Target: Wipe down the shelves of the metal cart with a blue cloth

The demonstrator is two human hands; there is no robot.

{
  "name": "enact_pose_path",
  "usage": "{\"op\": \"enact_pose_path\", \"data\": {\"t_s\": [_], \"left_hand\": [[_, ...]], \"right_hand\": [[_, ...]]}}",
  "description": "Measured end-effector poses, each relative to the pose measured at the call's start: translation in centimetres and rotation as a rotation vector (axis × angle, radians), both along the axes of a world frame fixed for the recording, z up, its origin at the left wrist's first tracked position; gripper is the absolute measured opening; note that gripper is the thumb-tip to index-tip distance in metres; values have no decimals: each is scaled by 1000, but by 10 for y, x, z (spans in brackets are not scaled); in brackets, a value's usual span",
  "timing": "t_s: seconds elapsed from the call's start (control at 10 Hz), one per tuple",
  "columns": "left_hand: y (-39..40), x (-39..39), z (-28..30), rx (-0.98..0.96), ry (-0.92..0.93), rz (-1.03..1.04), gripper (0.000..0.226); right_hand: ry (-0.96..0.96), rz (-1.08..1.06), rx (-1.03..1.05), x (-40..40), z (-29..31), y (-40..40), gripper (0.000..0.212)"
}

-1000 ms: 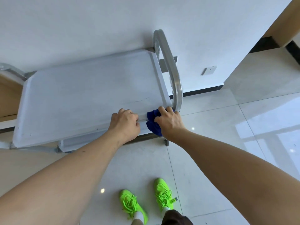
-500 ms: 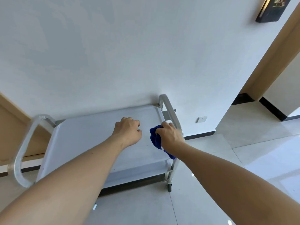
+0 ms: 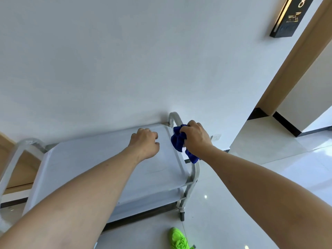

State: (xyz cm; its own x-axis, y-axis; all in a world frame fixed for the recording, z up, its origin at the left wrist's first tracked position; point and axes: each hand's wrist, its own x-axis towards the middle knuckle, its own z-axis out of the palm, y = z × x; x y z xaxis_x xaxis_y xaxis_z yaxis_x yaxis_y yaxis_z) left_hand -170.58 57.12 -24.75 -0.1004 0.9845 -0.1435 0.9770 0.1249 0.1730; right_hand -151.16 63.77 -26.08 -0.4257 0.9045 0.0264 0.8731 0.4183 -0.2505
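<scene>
A metal cart (image 3: pixel 86 159) with a flat top shelf and a lower shelf (image 3: pixel 149 202) stands against the white wall. My right hand (image 3: pixel 195 136) is closed around a bunched blue cloth (image 3: pixel 177 139), held against the curved handle bar (image 3: pixel 195 169) at the cart's right end. My left hand (image 3: pixel 145 142) hovers over the far right part of the top shelf with its fingers curled and nothing in it. Whether it touches the shelf is unclear.
A second curved handle (image 3: pixel 16 159) rises at the cart's left end. A caster wheel (image 3: pixel 182 215) sits under the right front corner. My green shoe (image 3: pixel 179 239) is on the glossy tiled floor. A wall socket (image 3: pixel 216 137) and a doorway are to the right.
The view has tilted up from the floor to the wall. My right hand moved the cloth from the shelf's front right edge up onto the right handle. My left hand shifted further back over the shelf.
</scene>
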Motion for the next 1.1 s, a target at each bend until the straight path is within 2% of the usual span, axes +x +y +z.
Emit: {"op": "enact_pose_path", "data": {"t_s": [0.1,0.2,0.3,0.4,0.5,0.8,1.1], "left_hand": [[25,4,-9,-18,-19,28,40],[45,6,-21,-57,-20,53,39],[59,5,-32,-94,-4,69,38],[66,2,-38,-121,12,90,38],[71,0,-39,-133,16,113,38],[69,-1,-21,-70,35,112,41],[37,-11,34,34,64,81,44]], "right_hand": [[57,-35,3,2,-22,26,21],[14,-37,-69,-2,-56,42,26],[-188,-11,-133,-4,-93,44,57],[-247,19,-68,-4,-113,48,67],[-250,32,-43,-5,-115,56,64],[-329,47,-123,-7,-102,59,81],[-286,88,25,-25,-22,32,73]]}}
